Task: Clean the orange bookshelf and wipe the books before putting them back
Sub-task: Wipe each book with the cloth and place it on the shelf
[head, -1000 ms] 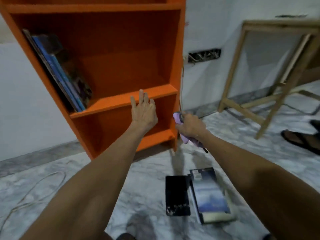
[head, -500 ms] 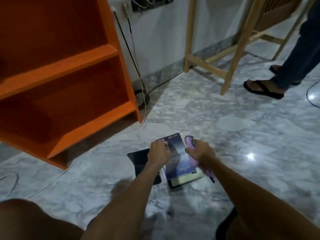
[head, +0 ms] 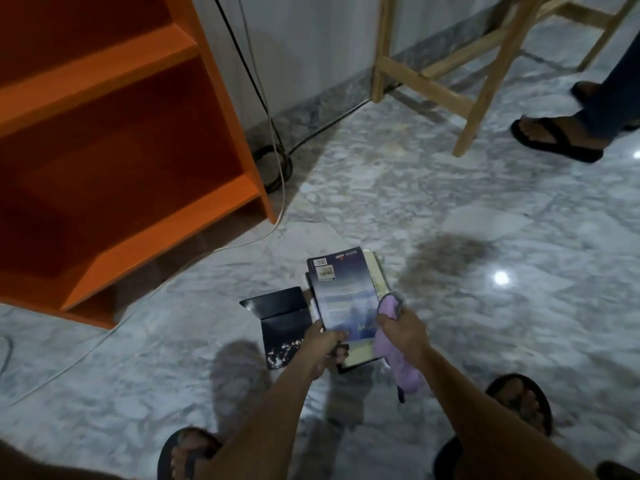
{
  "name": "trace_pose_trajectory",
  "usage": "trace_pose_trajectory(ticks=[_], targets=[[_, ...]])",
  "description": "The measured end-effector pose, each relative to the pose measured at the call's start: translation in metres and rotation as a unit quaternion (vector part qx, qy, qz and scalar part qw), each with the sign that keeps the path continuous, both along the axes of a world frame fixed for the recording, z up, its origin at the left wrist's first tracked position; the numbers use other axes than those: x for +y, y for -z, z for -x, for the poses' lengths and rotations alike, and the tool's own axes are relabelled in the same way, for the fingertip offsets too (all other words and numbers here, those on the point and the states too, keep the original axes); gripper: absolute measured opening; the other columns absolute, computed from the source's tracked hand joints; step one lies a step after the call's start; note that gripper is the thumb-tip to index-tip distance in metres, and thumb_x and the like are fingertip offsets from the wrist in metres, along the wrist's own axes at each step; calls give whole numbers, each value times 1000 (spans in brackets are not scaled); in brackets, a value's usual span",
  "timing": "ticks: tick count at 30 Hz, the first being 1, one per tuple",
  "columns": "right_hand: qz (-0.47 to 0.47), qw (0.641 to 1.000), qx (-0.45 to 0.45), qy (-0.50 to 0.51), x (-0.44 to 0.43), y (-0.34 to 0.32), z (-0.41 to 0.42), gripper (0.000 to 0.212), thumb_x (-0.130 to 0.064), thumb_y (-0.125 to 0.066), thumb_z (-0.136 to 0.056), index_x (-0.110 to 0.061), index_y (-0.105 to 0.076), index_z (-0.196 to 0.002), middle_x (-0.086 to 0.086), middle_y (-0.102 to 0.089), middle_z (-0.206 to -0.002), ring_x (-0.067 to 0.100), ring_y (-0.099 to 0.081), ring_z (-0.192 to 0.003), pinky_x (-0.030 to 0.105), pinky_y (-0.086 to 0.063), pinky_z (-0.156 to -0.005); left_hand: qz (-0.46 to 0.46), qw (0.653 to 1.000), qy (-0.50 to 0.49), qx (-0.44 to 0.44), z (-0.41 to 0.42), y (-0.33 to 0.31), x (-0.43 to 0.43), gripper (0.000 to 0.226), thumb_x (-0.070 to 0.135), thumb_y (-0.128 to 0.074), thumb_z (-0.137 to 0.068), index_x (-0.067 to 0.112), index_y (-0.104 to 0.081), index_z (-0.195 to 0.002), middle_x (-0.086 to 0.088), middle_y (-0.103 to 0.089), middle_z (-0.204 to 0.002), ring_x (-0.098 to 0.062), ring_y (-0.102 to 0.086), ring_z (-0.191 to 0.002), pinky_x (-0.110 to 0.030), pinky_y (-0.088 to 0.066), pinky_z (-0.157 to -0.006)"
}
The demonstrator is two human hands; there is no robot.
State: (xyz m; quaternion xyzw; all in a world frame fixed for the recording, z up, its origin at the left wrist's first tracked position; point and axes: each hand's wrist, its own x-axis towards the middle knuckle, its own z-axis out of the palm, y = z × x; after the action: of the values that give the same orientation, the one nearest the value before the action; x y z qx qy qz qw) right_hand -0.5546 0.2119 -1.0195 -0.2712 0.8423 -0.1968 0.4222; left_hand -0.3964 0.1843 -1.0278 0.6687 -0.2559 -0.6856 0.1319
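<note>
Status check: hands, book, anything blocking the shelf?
Left hand grips blue book. Right hand holds purple cloth. Black book lies on floor beside it. Cables lie by orange bookshelf.

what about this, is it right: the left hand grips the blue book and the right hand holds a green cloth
Wrong colour: the cloth in the right hand is purple, not green, as the head view shows. The left hand does grip the blue book.

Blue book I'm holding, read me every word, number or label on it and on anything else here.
Blue book: upside-down print at its far edge, too blurred to read.
Barcode and sticker on it: digits too small to read.
Black book, purple cloth: no text visible.
</note>
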Motion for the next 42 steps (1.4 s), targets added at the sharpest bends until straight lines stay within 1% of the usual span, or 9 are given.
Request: trace_pose_trajectory(ticks=[4,9,15,20,28,32,36,38,42], targets=[[-24,992,-117,32,-1,3,9,40,-40,-60,-88,-5,-67,-107,13,-70,-104,31,-66,-98,36,-53,-85,37,991,-92,90,2,-3,-7,31,-8,-54,-92,13,-58,-115,-11,-68,-106,-25,-65,-90,-34,-56,-72],[23,965,-235,114,-2,-22,10,31,-34,-61,-94,-4,-64,-100,14,-66,-102,25,-62,-93,35,-50,-87,98,982,-92,134,-4,-34,-21,33,-11,-50,-92,6,-58,-120,-10,-69,-101,-28,-67,-89,-42,-59,-76],[117,914,-369,124,-19,-98,24,33,-35,-51,-100,-8,-59,-82,5,-56,-61,15,-55,-50,19,-42,-42,178,964,-51,189,-23,-116,-40,31,-8,-50,-93,7,-58,-118,-14,-67,-112,-26,-66,-93,-36,-61,-69],[208,883,-402,122,-34,-165,19,12,-20,-68,-91,-9,-66,-89,12,-61,-67,19,-57,-50,24,-48,-44,228,936,-54,263,-31,-189,-50,27,2,-54,-93,11,-59,-119,-12,-69,-108,-30,-69,-87,-41,-61,-74],[371,916,-151,39,-43,-256,5,15,-21,-76,-80,-10,-69,-86,12,-70,-83,23,-64,-68,26,-48,-60,269,899,-104,328,-30,-255,-47,22,2,-53,-93,3,-59,-114,-19,-73,-102,-33,-73,-81,-47,-61,-70],[537,843,-3,-19,-38,-299,-12,39,-57,-66,-78,-30,-57,-104,6,-69,-97,22,-65,-79,33,-52,-67,275,903,-99,314,-27,-268,-42,26,2,-52,-93,0,-58,-118,-20,-72,-99,-31,-73,-74,-45,-59,-70],[580,707,220,-340,-31,-298,-56,41,-45,-44,-98,-28,-51,-134,-1,-55,-129,17,-52,-117,37,-43,-95,272,914,-82,290,-23,-283,-36,26,14,-33,-104,10,-56,-115,-3,-72,-80,-12,-69,-61,-24,-59,-55],[573,653,319,-379,-40,-286,-58,40,-41,-39,-100,-25,-54,-133,2,-53,-135,21,-47,-124,42,-39,-98,291,876,-39,383,-33,-280,-33,27,18,-29,-105,17,-56,-109,3,-66,-85,-6,-68,-64,-19,-56,-57],[581,670,319,-335,-69,-294,-39,41,-36,-44,-96,-17,-61,-128,5,-53,-140,23,-49,-127,40,-41,-98,318,900,5,298,-34,-295,-30,33,4,-45,-93,6,-60,-122,-14,-73,-99,-26,-73,-81,-37,-60,-64]])
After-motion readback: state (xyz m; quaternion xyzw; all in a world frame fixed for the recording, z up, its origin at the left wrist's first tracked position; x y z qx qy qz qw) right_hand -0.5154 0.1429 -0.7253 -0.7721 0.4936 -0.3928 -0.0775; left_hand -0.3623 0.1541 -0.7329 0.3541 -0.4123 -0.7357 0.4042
